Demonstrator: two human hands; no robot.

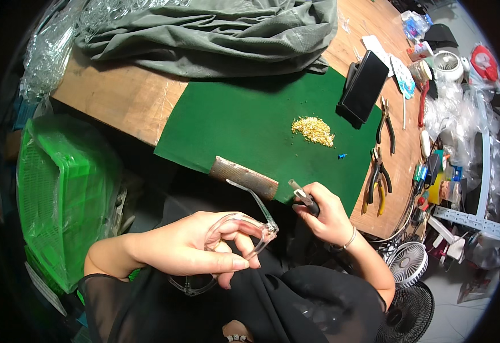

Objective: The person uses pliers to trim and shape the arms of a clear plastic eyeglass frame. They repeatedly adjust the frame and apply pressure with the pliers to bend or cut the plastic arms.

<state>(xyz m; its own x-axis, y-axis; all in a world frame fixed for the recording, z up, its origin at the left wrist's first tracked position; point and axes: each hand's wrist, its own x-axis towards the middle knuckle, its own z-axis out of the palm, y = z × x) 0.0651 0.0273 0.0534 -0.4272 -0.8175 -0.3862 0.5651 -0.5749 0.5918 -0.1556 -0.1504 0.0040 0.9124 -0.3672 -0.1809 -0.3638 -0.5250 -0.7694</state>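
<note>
My left hand [195, 243] is closed on a pair of clear eyeglass frames [209, 240], pinching the rim between thumb and fingers. One temple arm of the frames stands out toward the table edge, and the other side hangs low in front of my dark clothing. My right hand [330, 217] is wrapped round a tool [307, 201] with a dark handle and a pale, narrow tip; its exact kind is partly hidden by my fingers. Beyond both hands, a heap of tiny gold-coloured parts [314, 131] lies on a green mat [233, 114]. A small blue piece [342, 156] is beside it.
A worn metal block [244, 177] sits at the mat's near edge. Pliers [378, 177], cutters [386, 126] and a black phone [364, 86] lie to the right. Grey cloth [215, 37] covers the far side. A green crate [61, 194] stands left; fans [408, 263] stand right.
</note>
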